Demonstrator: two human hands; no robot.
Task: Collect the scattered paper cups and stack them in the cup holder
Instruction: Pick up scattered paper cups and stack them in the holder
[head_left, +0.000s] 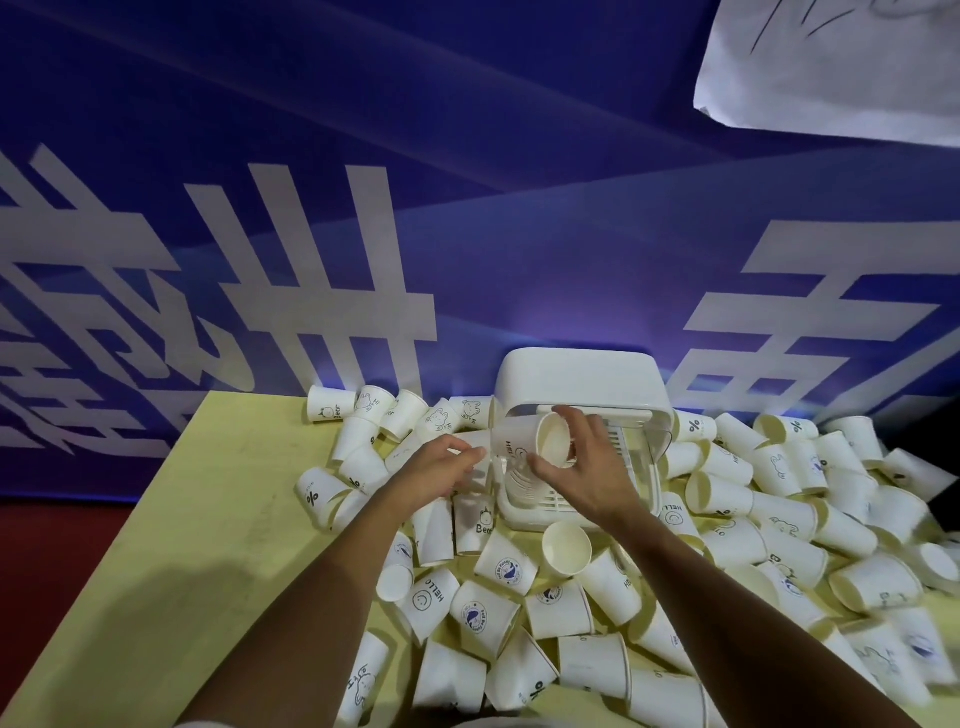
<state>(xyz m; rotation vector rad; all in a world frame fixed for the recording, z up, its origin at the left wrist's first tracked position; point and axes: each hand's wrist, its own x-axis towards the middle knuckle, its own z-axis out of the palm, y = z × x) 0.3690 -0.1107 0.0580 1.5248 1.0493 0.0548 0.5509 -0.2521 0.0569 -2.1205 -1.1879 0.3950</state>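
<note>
Here I see a pale yellow table (208, 493) set against a blue banner (467, 234) with big white characters; a white sheet (831, 67) is cut off at top right. My left hand (441, 470) curls at the clear side of the cup holder (576, 379), but blur hides whether it grips anything. My right hand (582, 478) grasps a paper cup (553, 441) lying sideways at the holder's mouth. Scattered cups (779, 519) crowd round the holder's base.

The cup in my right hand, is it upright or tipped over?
Tipped. The cup lies on its side in the right hand, its open mouth facing the camera, at the opening of the cup holder.
</note>
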